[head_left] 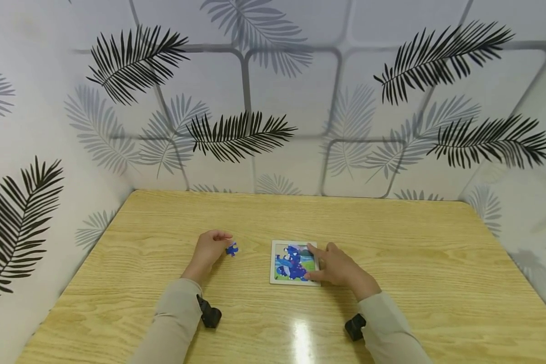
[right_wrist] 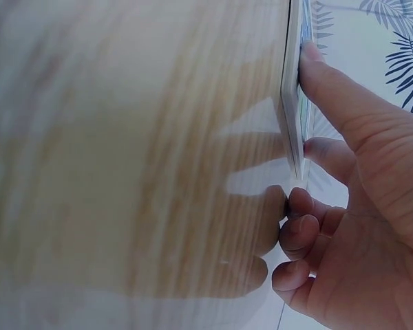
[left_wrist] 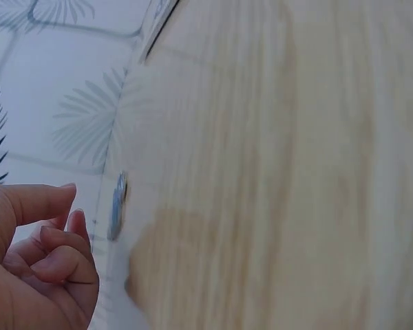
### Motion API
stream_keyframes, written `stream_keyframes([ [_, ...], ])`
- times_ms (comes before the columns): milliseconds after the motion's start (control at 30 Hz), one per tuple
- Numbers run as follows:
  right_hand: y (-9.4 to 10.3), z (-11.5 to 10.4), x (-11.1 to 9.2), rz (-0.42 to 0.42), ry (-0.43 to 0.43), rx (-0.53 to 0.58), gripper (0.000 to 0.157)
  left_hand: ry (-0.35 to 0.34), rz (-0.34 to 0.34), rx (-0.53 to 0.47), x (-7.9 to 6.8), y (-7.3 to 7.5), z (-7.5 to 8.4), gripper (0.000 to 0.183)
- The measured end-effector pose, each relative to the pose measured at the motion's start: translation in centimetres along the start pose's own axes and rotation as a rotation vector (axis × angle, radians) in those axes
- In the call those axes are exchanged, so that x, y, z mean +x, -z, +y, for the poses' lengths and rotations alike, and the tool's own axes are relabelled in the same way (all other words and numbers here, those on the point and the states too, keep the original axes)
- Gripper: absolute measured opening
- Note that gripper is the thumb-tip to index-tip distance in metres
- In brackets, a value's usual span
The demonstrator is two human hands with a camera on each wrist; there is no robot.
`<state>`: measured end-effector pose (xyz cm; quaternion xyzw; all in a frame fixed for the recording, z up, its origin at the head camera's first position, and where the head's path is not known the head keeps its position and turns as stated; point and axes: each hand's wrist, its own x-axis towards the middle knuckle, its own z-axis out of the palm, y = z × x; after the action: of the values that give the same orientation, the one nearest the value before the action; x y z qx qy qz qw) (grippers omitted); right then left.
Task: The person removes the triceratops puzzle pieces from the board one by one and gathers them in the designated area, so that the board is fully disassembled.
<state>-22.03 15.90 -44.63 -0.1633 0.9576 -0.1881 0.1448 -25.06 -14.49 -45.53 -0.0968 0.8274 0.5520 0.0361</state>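
Note:
In the head view a blue jigsaw piece (head_left: 232, 248) lies on the wooden table right by the fingertips of my left hand (head_left: 209, 251). The left wrist view shows the piece (left_wrist: 117, 206) edge-on, a small gap away from the thumb and loosely bent fingers of that hand (left_wrist: 45, 265). My right hand (head_left: 338, 268) rests on the right side of a white-framed jigsaw puzzle (head_left: 291, 263) with a blue figure in it. Its thumb and forefinger lie spread on the picture, and in the right wrist view the other fingers (right_wrist: 299, 234) bend at the table beside the board.
The wooden table (head_left: 391, 227) runs back to a wall (head_left: 291, 167) printed with dark leaves. A black wrist camera (head_left: 211, 313) sits at the left sleeve, another camera (head_left: 356, 327) at the right one. Light glares off the table's front.

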Motion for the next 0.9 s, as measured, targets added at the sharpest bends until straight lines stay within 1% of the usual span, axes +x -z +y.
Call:
stream_keyframes([
  [167,0.0,0.2,0.1,-0.003,-0.004,-0.002,0.08,0.002,-0.051,-0.045,-0.4,-1.6,1.4,0.019],
  [333,-0.1,0.3,0.2,0.002,-0.001,0.0,0.08,-0.001,-0.082,-0.06,-0.4,-3.5,2.3,0.019],
  [467,-0.1,0.3,0.2,0.005,0.006,0.01,0.079,0.001,-0.108,-0.089,-0.2,-4.8,2.7,0.018],
  [600,-0.1,0.3,0.1,0.004,0.009,0.007,0.079,0.004,-0.139,-0.073,-0.1,-6.1,2.9,0.016],
  [733,-0.2,0.4,0.2,0.002,0.003,0.001,0.078,0.004,-0.183,-0.053,-0.2,-7.3,3.1,0.014],
  [900,-0.1,0.4,0.3,0.004,0.007,-0.003,0.078,0.014,-0.249,-0.078,-0.6,-8.4,3.4,0.014],
])
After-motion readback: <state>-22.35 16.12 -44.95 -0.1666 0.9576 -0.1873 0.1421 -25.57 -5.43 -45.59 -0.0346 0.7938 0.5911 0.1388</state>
